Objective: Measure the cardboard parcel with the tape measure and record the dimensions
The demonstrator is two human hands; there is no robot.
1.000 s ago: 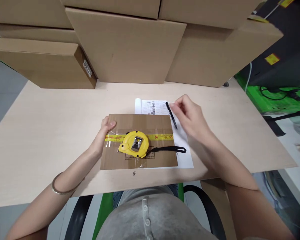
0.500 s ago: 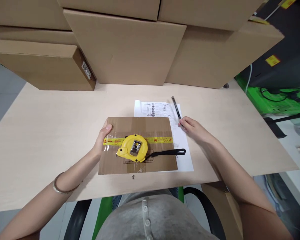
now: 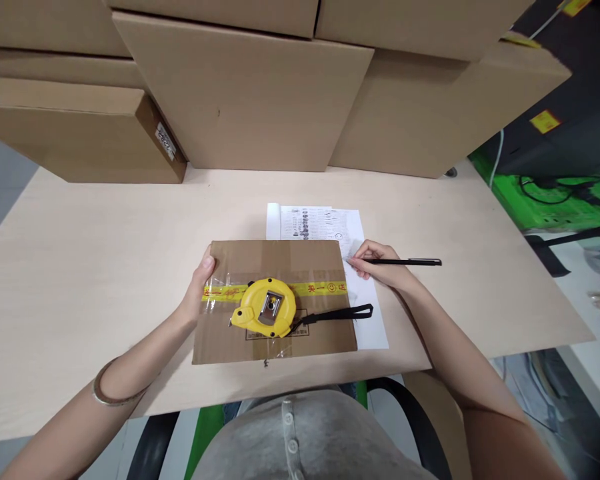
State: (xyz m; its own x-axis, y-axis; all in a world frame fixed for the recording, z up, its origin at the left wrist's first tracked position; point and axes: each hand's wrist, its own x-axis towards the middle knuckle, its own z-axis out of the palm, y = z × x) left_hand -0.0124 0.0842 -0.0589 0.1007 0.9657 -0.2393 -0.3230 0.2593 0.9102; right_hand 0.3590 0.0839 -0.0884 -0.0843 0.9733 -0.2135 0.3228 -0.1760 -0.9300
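Note:
A flat cardboard box (image 3: 275, 257) with yellow printed tape lies over a sheet of paper (image 3: 370, 327). My left hand (image 3: 199, 287) grips the box's left edge, thumb on top and the other fingers hidden. On the box rests a yellow tape measure (image 3: 280, 293), its black wrist strap (image 3: 337, 313) reaching past the right edge. My right hand (image 3: 377, 261) is closed round a black pen (image 3: 420, 262), which lies nearly level with its tip end at the paper beside the box. Print and handwritten marks show on the paper's upper part.
Large cardboard boxes (image 3: 245, 93) stand stacked along the back of the table (image 3: 105, 247). A smaller labelled box (image 3: 105, 133) is at the back left. To the right are black equipment (image 3: 520, 133) and cables on a green surface (image 3: 520, 193).
The pen has swung from pointing up and away to lying nearly level, pointing right. My right hand has moved slightly left and down onto the paper. My left hand still holds the box.

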